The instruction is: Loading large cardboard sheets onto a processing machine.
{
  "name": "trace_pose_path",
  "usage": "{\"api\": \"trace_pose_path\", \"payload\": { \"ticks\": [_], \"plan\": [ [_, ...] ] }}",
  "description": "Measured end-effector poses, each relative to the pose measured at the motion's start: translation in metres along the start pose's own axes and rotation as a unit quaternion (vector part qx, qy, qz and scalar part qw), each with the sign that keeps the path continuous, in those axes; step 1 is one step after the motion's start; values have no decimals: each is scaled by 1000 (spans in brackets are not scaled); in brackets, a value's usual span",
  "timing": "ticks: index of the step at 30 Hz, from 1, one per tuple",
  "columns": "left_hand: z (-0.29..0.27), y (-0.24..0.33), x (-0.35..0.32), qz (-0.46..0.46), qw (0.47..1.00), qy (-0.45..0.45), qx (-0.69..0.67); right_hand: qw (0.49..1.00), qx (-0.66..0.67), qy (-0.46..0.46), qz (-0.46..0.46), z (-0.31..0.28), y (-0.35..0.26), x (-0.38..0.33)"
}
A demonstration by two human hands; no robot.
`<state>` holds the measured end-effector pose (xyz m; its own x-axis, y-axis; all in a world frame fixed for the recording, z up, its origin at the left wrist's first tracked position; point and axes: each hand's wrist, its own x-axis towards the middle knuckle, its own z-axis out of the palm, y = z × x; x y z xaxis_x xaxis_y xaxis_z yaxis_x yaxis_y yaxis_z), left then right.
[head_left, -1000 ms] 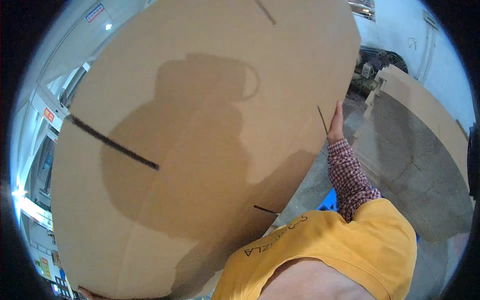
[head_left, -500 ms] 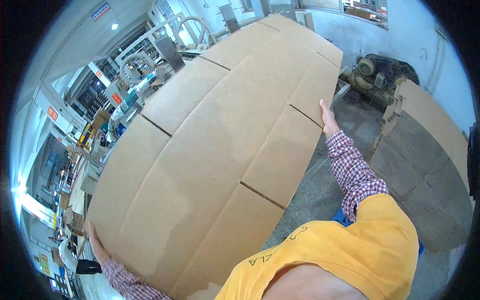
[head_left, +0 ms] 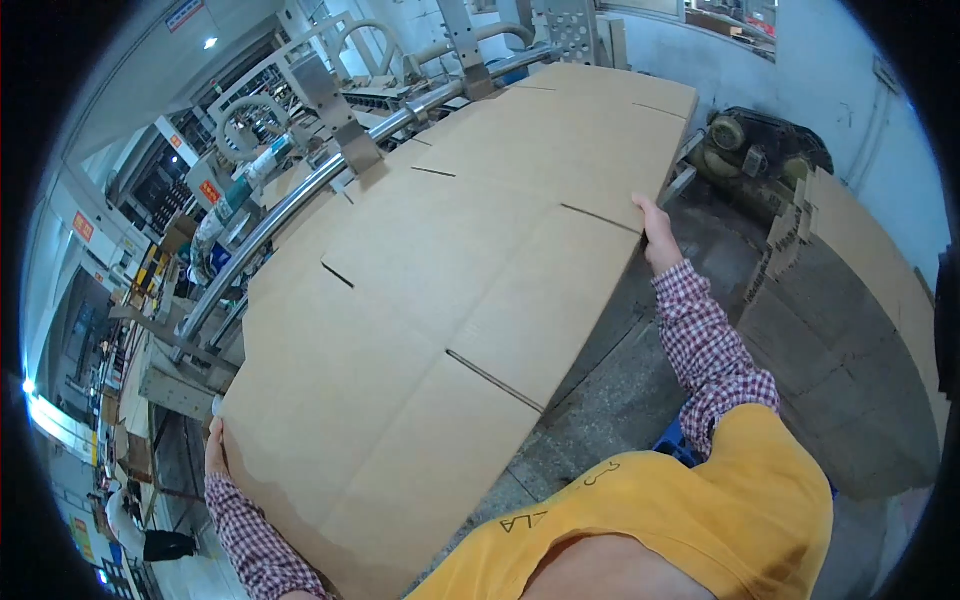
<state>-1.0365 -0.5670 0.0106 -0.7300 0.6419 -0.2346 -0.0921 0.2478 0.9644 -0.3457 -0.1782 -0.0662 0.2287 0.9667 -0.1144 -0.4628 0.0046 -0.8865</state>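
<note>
A large flat cardboard sheet [head_left: 420, 260], brown with creases and several cut slots, stretches across the middle of the view. My right hand [head_left: 655, 232] grips its right edge near a slot, thumb on top and the other fingers hidden beneath. At the sheet's lower left edge, my left hand [head_left: 216, 448] is closed on the border, its fingers partly out of sight. The sheet's far left side lies under or against a metal roller bar [head_left: 330, 172] of a machine; exactly how they touch cannot be made out.
To the right, a stack of cardboard sheets [head_left: 850, 350] stands on the floor. Behind it is a dirty motor unit [head_left: 750, 150] by the wall. Brackets and hoses of the machine rise at the back. A person [head_left: 135, 525] is far off at lower left.
The cardboard sheet has tipped down flatter and its far edge has dropped, uncovering the metal bar. My left hand has moved right and slightly up with the edge; my right hand stays nearly in place.
</note>
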Motion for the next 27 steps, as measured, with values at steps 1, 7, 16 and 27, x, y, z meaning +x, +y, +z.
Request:
{"api": "trace_pose_path", "payload": {
  "ticks": [1,7,16,27],
  "plan": [
    [11,2,19,-1,999,-4,32,1000,-13,10,-6,4,-4,14],
    [-104,-5,130,7,976,97,193,999,-10,-19,30,55,21,57],
    [62,14,-165,231,933,135,239,998,-30,-57,-11,18,-5,70],
    [175,-131,-290,236,840,353,-338,994,-41,-105,-3,35,-6,22]
  ]
}}
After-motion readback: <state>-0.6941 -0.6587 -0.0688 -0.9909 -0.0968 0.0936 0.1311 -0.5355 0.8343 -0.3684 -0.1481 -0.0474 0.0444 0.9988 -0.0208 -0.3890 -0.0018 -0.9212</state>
